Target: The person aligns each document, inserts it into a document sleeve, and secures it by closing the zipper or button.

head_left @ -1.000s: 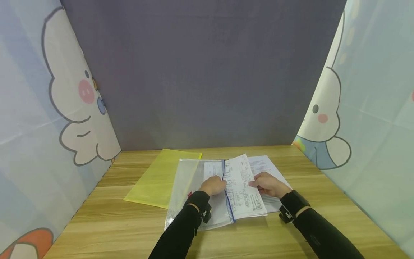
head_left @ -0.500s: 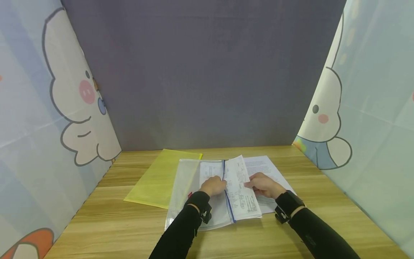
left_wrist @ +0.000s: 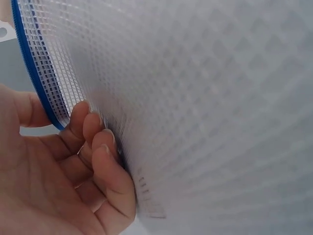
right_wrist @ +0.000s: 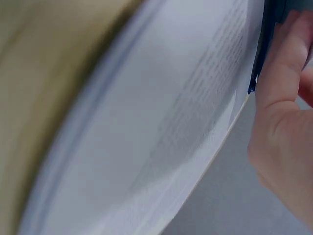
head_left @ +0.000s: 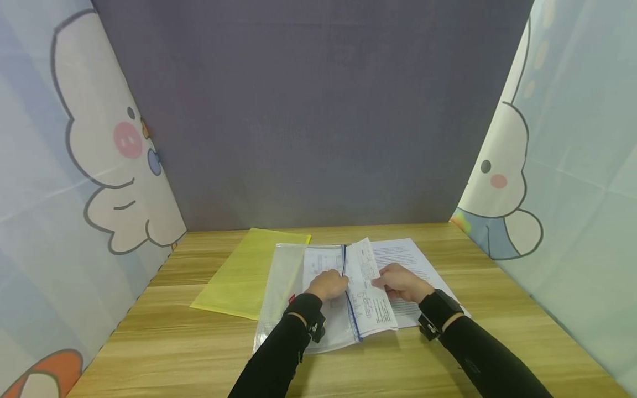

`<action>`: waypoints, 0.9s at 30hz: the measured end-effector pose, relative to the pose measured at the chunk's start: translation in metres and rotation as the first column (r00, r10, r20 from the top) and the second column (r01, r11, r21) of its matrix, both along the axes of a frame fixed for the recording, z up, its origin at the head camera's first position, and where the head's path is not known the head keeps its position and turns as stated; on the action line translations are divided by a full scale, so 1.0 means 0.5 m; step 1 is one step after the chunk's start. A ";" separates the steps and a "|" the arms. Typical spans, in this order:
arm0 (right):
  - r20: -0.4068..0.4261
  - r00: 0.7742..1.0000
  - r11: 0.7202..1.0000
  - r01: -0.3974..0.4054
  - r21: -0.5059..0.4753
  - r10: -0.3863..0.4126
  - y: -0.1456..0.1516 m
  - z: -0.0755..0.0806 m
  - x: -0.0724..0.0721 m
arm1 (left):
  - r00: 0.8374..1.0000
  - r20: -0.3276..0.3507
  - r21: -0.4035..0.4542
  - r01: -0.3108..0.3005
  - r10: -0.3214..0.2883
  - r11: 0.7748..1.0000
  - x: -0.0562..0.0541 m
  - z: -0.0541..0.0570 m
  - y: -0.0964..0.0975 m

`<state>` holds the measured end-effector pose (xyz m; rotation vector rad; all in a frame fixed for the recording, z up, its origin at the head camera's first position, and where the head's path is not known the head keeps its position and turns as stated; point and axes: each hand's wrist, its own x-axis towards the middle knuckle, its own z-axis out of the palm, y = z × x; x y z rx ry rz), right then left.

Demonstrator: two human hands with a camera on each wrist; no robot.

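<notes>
A clear mesh zip document bag (head_left: 328, 338) with a blue zipper (head_left: 354, 320) lies mid-table. My left hand (head_left: 328, 284) grips its zipper edge; in the left wrist view, the thumb is on one side of the blue edge and the curled fingers (left_wrist: 105, 169) are against the mesh. Printed sheets (head_left: 370, 301) reach partly inside the bag, their right part sticking out past the zipper. By their right edge, my right hand (head_left: 402, 283) pinches them. Under that hand lies another stack of text-printed paper (head_left: 410, 257), also seen in the right wrist view.
A yellow folder (head_left: 239, 276) lies at the left, partly beneath the bag. The wooden table (head_left: 189, 354) is bounded by a dark grey back panel (head_left: 318, 121) and by cartoon-print curtains (head_left: 572, 138) on both sides.
My right hand has moved left with the printed sheets, which now reach deeper into the bag. More of the text-printed stack shows. The left hand has stayed at the zipper edge.
</notes>
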<state>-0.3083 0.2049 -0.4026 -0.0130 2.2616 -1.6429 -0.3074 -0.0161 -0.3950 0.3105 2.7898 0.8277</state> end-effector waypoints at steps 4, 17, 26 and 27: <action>0.023 1.000 0.998 0.009 0.059 -0.010 0.012 0.008 -0.001 | 1.000 0.005 0.006 0.011 -0.011 1.000 0.000 0.001 -0.001; 0.053 0.999 0.997 0.004 0.080 -0.009 0.033 0.024 0.012 | 1.000 -0.004 0.004 0.011 -0.011 1.000 -0.002 -0.006 0.000; 0.023 1.000 0.996 0.017 0.092 -0.019 0.026 0.019 0.015 | 1.000 0.001 0.042 0.007 -0.007 0.999 -0.002 -0.008 -0.004; 0.024 1.000 0.996 0.018 0.090 -0.020 0.026 0.016 0.014 | 1.000 -0.001 0.045 0.009 -0.009 0.999 -0.003 -0.008 -0.004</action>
